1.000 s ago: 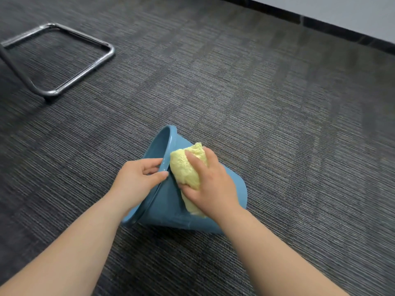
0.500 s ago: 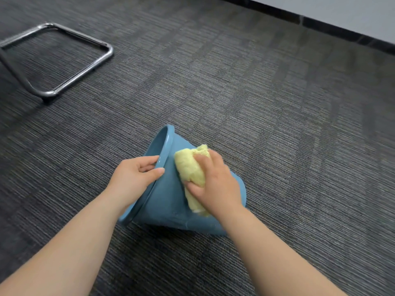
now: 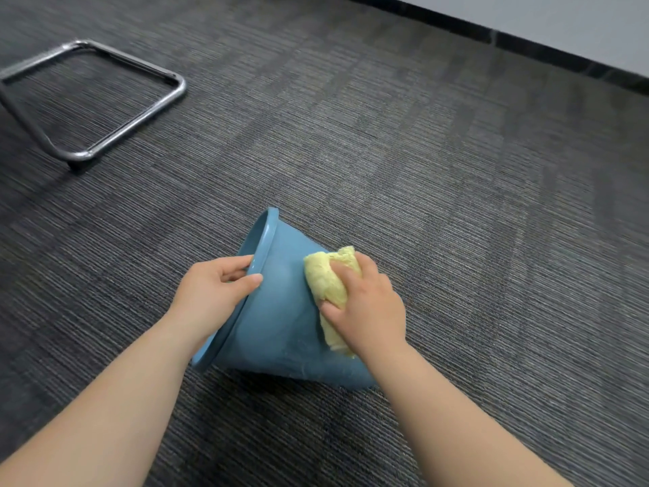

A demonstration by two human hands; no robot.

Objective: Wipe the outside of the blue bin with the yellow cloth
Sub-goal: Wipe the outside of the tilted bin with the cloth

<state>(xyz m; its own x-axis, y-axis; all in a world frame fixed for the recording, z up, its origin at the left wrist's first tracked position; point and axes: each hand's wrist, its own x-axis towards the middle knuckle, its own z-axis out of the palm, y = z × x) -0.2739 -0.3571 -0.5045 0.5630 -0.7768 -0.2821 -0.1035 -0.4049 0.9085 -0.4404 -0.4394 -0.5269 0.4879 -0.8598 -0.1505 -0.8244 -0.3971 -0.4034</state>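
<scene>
The blue bin (image 3: 281,318) lies on its side on the grey carpet, its open mouth turned to the left and away from me. My left hand (image 3: 214,293) grips the rim, thumb on the outside and fingers curled inside. A bunched yellow cloth (image 3: 325,281) sits on the bin's upper outer wall toward the base end. My right hand (image 3: 365,307) holds the cloth and presses it against the wall. The bin's bottom is hidden behind my right wrist.
A chrome tubular frame (image 3: 105,142) rests on the carpet at the far left. A dark skirting strip and a pale wall (image 3: 579,33) run along the top right. Open carpet surrounds the bin on the right and behind it.
My right hand has slid the cloth along the bin's outer wall from near the rim toward the base end. The left hand keeps its grip on the rim.
</scene>
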